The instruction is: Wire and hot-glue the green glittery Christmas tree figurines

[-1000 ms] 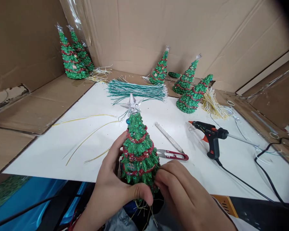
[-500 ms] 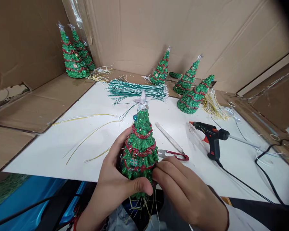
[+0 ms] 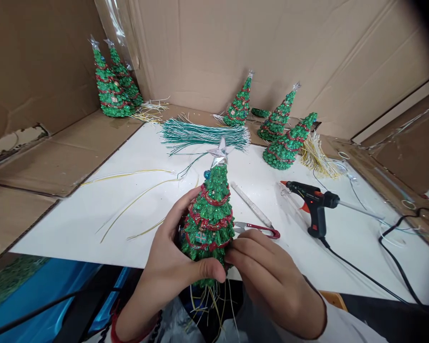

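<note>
A small green glittery Christmas tree point(image 3: 210, 214) with red garlands and a clear star point(image 3: 220, 152) on top is held over the table's front edge. Around its left side and lower front wraps my left hand point(image 3: 178, 257), thumb across the base. My right hand point(image 3: 268, 271) has its fingers pinched together against the tree's lower right side; whatever lies between the fingertips is hidden. Thin yellow and white wires point(image 3: 214, 305) hang out beneath the tree. Red-handled thread snips point(image 3: 259, 230) lie just beyond my right hand.
A black glue gun point(image 3: 312, 205) stands at the right, its cord trailing forward. Behind lie a bundle of green and white wires point(image 3: 203, 134), yellow wires point(image 3: 318, 155) and a white stick point(image 3: 252, 205). More trees point(image 3: 288, 145) stand at the back right and back left point(image 3: 114, 93). Cardboard walls enclose the table.
The tree top has tilted slightly to the right, its star shifting that way. Both hands keep their places on the tree, with the right wrist drawn in a little.
</note>
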Motion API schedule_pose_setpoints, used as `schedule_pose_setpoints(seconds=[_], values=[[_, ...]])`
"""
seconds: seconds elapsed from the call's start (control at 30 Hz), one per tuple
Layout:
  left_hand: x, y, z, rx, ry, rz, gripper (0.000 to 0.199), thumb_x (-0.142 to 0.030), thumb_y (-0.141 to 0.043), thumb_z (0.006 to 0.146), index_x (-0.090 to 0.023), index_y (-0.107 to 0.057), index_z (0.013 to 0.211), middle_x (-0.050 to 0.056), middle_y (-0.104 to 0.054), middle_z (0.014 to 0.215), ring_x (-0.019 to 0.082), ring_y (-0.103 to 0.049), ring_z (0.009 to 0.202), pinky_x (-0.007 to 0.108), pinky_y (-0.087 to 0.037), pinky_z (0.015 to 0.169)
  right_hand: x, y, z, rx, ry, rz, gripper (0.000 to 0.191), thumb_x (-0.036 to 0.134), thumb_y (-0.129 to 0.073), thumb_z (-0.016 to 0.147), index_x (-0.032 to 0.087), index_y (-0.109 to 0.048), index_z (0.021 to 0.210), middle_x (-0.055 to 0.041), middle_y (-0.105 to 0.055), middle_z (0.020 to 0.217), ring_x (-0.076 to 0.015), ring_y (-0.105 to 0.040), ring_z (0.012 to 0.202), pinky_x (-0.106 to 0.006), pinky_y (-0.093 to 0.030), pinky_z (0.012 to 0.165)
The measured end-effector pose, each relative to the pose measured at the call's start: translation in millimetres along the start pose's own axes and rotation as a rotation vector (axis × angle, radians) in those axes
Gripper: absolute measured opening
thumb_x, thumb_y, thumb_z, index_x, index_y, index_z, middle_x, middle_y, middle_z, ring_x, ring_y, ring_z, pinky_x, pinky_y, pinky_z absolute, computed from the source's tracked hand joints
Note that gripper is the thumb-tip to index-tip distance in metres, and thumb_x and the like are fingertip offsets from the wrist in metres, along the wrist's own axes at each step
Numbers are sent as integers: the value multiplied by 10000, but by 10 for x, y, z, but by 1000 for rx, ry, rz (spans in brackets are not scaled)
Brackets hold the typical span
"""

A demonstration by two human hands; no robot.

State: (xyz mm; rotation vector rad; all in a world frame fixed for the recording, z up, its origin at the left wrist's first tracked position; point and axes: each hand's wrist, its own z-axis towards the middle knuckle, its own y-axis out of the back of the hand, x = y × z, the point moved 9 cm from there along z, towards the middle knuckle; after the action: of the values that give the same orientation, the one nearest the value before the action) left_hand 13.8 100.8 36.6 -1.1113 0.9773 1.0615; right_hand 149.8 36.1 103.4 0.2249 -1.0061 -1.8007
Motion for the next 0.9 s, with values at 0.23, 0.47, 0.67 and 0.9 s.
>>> schedule_pose_setpoints(seconds=[0.23, 0.47, 0.67, 0.9], values=[[8, 65, -16, -59, -2, -10, 1027, -491, -1023, 378, -394, -679, 1342, 15, -759, 1288, 269, -724, 1188, 287, -607, 971, -266, -50, -76, -66, -301, 281, 241, -27, -552, 954, 201, -628, 964, -35, -678, 867, -158, -619, 795, -257, -533, 679], [13, 64, -39, -65, -19, -71, 1021, -442, -1029, 386, -410, -676, 1343, -1, -782, 1244, 237, -757, 1116, 222, -618, 917, -403, -42, -199, -211, -479, 432, 140, 74, -679, 938, 213, -689, 948, -1, -693, 816, -127, -648, 754, -223, -538, 672], [18, 39, -56, -52, -18, -87, 977, -427, -1024, 416, -419, -680, 1330, -5, -790, 1227, 230, -773, 1083, 232, -628, 908, -489, -168, -284, -257, -715, 575, 110, 126, -695, 879, 222, -683, 827, 21, -626, 756, -128, -618, 682, -243, -517, 621], [17, 43, -63, -53, -11, -74, 995, -427, -1030, 406, -419, -676, 1336, -1, -787, 1238, 231, -766, 1108, 231, -617, 932, -544, -252, -293, -266, -835, 667, 114, 148, -677, 836, 211, -651, 745, 24, -617, 700, -126, -588, 643, -233, -497, 591]])
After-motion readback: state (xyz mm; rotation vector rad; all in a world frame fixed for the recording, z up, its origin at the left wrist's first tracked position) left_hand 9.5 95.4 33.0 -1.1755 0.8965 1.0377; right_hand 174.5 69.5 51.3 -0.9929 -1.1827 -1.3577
